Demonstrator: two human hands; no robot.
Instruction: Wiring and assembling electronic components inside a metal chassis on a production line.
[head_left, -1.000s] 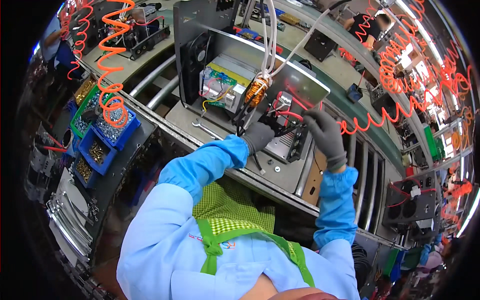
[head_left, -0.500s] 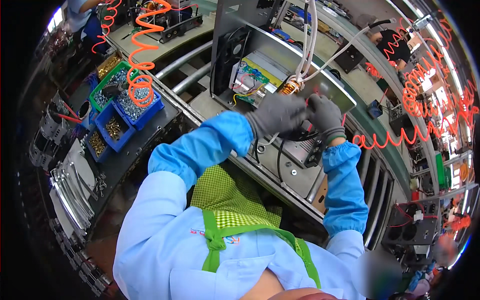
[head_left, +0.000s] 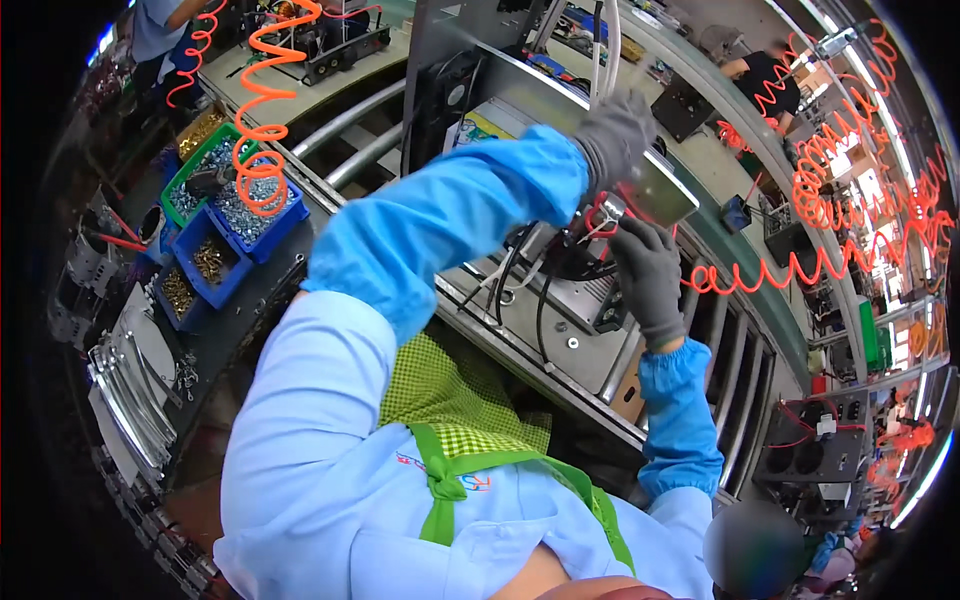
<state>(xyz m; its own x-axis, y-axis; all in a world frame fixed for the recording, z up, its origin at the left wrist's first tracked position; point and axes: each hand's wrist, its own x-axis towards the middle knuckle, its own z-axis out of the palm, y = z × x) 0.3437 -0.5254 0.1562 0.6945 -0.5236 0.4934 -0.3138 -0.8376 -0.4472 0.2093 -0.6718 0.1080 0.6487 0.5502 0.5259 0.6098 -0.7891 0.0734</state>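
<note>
My left hand (head_left: 615, 145), in a grey glove, reaches over the open metal machine chassis (head_left: 520, 75), beside its upright sheet panel and below thick white cables (head_left: 612, 45). Its fingers are smeared by motion. My right hand (head_left: 648, 280), also gloved, is at the chassis's near right part with its fingers bent. Against those fingertips are a small silver metal part (head_left: 608, 210) and thin red wires; what exactly they grip is hidden. My left sleeve covers most of the chassis interior. Black cables (head_left: 545, 310) hang over the near side.
To the left, blue bins (head_left: 215, 265) and a green bin (head_left: 180, 195) hold screws and other small fasteners. Curved metal strips (head_left: 125, 400) lie below them. Orange coiled hoses (head_left: 265, 110) hang nearby. Metal rollers (head_left: 725, 370) run under the workplace. Other people work at far benches.
My left hand has moved up and away from my right hand, toward the white cables. My right hand has dropped slightly, and the silver part with red wires now shows. The view has shifted a little.
</note>
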